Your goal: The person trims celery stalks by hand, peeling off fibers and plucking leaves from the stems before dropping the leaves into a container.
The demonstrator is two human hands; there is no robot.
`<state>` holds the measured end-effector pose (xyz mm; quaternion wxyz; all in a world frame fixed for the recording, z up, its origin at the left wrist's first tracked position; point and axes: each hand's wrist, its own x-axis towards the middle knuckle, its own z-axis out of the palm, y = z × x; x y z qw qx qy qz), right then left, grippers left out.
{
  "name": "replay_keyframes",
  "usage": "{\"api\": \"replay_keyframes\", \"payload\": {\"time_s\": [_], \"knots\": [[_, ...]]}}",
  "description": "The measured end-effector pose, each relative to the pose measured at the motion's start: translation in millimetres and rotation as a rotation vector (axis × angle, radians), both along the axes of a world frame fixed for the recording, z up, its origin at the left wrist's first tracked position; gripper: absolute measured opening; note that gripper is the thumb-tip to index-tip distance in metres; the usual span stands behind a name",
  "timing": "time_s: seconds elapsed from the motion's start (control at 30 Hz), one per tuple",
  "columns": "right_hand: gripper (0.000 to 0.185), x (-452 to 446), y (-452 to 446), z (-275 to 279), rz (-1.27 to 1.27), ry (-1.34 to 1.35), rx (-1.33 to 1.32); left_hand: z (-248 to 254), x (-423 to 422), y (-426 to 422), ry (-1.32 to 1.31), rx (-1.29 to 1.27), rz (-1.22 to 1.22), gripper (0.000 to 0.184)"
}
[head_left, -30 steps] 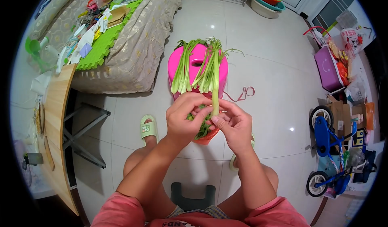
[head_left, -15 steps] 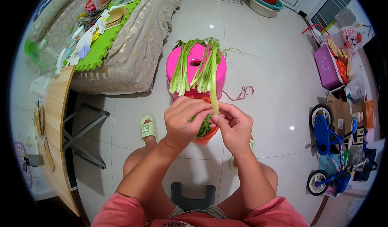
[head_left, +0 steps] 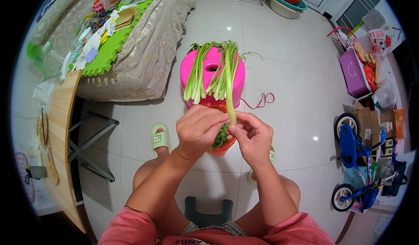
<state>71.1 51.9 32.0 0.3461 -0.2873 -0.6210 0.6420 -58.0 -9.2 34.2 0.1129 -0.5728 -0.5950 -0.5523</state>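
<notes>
A long pale green celery stalk (head_left: 229,83) stands out from between my hands, its leafy top over the pink stool (head_left: 187,70). My right hand (head_left: 253,137) is closed around the stalk's lower end, thumb on top. My left hand (head_left: 198,127) is closed beside it, thumb and fingers pinched near the stalk's end; what they grip is hidden. Two bunches of thin celery lie on the stool, one at the left (head_left: 197,77) and one at the right under the stalk. Below my hands, green leaves (head_left: 220,139) lie in a red bag (head_left: 225,149).
A red string (head_left: 263,100) lies on the floor right of the stool. At the left are a covered bed (head_left: 139,66) and a wooden table (head_left: 61,114). A blue children's bike (head_left: 349,147) and a purple bin (head_left: 354,75) stand at the right.
The stalk's upper part has swung slightly left. My left hand has shifted a little to the left, while my right hand stays nearly in place.
</notes>
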Motion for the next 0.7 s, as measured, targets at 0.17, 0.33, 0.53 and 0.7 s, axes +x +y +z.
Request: {"api": "replay_keyframes", "payload": {"time_s": [0.17, 0.33, 0.53, 0.7], "knots": [[0.026, -0.9, -0.1, -0.9, 0.003, 0.016, -0.013, -0.7, -1.3, -0.6, 0.002, 0.011, -0.010, 0.018], [0.025, -1.9, 0.3, 0.3, -0.014, 0.022, -0.015, -0.1, 0.5, -2.0, -0.108, -0.048, -0.002, 0.019], [0.027, -0.1, 3.3, -1.7, -0.051, -0.034, 0.128, -1.6, -3.1, 0.7, -0.070, -0.057, -0.034, 0.017], [0.027, 1.0, 4.9, -1.5, -0.053, -0.026, 0.094, 1.1, -2.6, 0.6, -0.087, -0.127, -0.093, 0.017]]}}
